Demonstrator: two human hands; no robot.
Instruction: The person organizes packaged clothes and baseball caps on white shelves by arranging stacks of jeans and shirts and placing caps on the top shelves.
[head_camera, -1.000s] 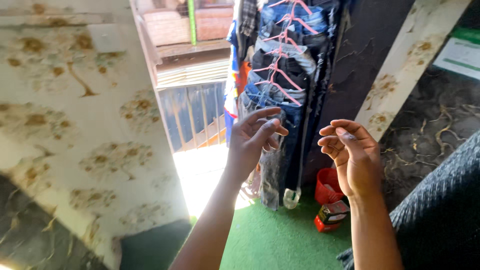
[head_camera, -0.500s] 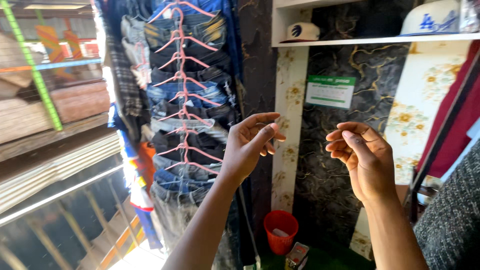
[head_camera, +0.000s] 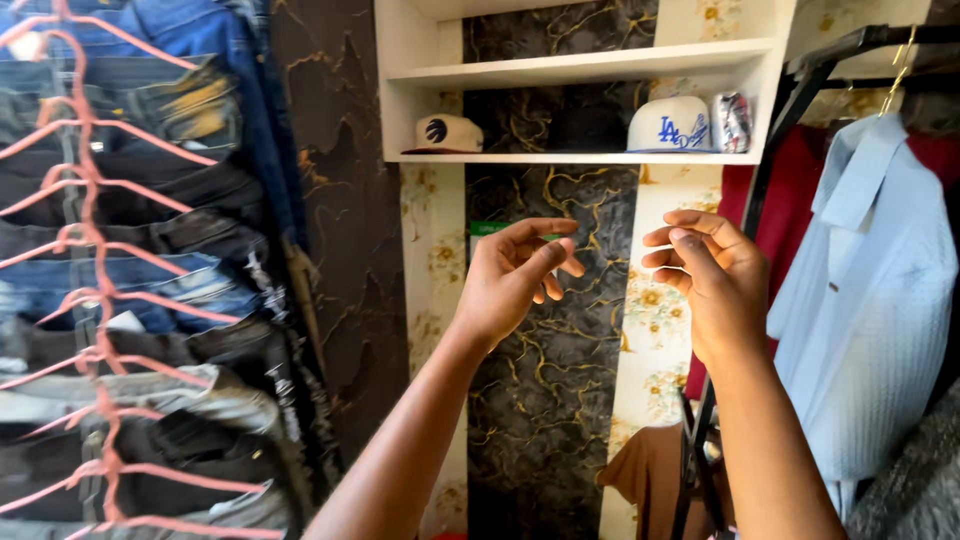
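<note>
Caps, two pale baseball ones (head_camera: 670, 127), sit on the white wooden shelf (head_camera: 580, 158) above my raised hands, brims lying along its length. My left hand (head_camera: 515, 275) and right hand (head_camera: 712, 272) hover below, fingers loosely curled, holding nothing; the right is nearer the lettered cap.

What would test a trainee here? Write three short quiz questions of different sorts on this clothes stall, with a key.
1. True or false: the left hand and the right hand hold nothing.
2. What hangs on the pink hangers? A jeans, B towels, C bags.
3. How many caps stand on the white shelf?

Key: 1 true. 2 A, jeans. 3 two, a cream cap and a white cap.
</note>
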